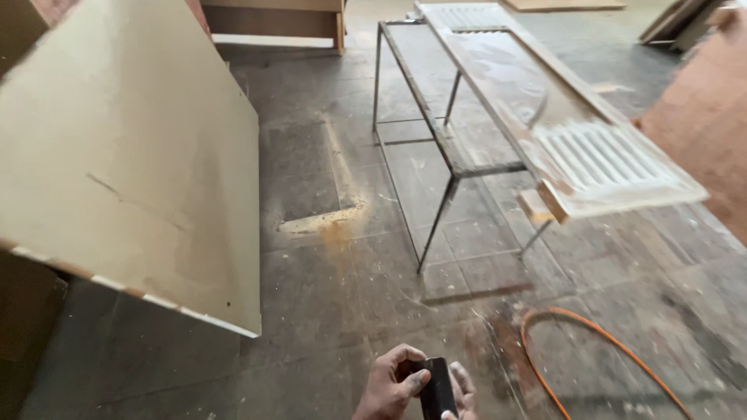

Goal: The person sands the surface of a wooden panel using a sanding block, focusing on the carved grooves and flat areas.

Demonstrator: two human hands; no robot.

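At the bottom edge of the view, both my hands meet around a small black block (437, 386), held upright. My left hand (387, 383) curls over its left side, thumb and fingers pressing on it. Only the fingers of my right hand (465, 390) show, behind the block's right side and touching it. The block's lower end is cut off by the frame. Both hands hover over a dusty grey tiled floor (327, 311).
A large beige board (132, 155) leans at the left. Ahead stands a thin metal frame (436, 148) carrying a pale louvered door panel (560, 132). An orange cable (591, 334) loops on the floor at right. A brown board (708, 124) stands at the far right.
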